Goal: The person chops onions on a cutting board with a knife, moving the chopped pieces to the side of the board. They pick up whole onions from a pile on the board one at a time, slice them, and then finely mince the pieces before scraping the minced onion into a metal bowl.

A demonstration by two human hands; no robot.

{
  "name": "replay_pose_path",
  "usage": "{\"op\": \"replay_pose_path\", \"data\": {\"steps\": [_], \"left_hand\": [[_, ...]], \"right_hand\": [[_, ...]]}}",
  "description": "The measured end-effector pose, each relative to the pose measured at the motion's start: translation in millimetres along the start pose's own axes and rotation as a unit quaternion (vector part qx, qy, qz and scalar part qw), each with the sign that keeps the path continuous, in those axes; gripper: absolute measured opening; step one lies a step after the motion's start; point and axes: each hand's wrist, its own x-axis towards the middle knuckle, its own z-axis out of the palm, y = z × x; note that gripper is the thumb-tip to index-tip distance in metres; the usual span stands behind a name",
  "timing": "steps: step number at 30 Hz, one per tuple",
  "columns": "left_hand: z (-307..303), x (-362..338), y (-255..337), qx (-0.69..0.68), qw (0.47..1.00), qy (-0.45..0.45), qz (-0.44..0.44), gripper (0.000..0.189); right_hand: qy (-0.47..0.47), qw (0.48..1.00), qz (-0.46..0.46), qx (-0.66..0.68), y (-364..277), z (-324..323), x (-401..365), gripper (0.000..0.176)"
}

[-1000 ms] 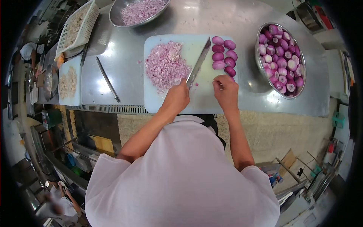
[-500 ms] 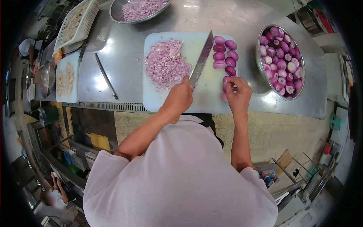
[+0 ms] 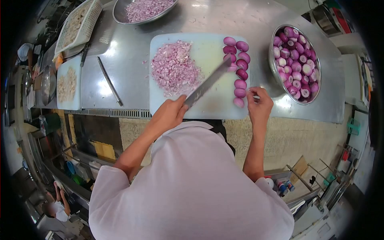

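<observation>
My left hand point(image 3: 167, 115) is closed round the handle of a broad-bladed knife point(image 3: 210, 83). Its blade slants up to the right over the white cutting board point(image 3: 208, 108), the tip overlapping the small peeled red onions point(image 3: 241, 74). These are set out in two uneven columns along the board's right side. Just right of the lowest ones is my right hand point(image 3: 261, 105), fingers curled and fingertips drawn together; I cannot tell whether anything is between them. Left of the blade lies a heap of chopped red onion point(image 3: 175, 69).
A steel bowl point(image 3: 273, 66) of peeled red onions stands at the right, another bowl point(image 3: 140, 22) with chopped onion at the back. A sharpening rod point(image 3: 109, 81), a second board point(image 3: 76, 102) with pale pieces and a white basket point(image 3: 90, 30) lie leftward on the steel table.
My left hand has moved left and down with the knife, whose blade now slants lower over the onions. My right hand has drawn right and down, away from the lower onions.
</observation>
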Motion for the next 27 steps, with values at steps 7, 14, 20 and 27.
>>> {"op": "replay_pose_path", "data": {"steps": [7,14,20,27], "left_hand": [[-7,-6,-67,0.001,0.996,-0.056,0.070,0.022],[-14,-1,-60,0.044,0.995,0.078,-0.039,0.024],[-4,-22,-70,-0.007,0.999,-0.042,0.016,0.023],[-22,8,-69,0.016,0.991,0.127,-0.032,0.021]], "right_hand": [[-0.064,0.991,0.097,-0.066,25,-9,-26,0.016],[-0.069,0.995,0.061,-0.039,31,18,-54,0.024],[-0.086,0.996,-0.009,-0.010,28,50,-67,0.026],[-0.084,0.987,-0.140,-0.003,-8,129,-10,0.016]]}}
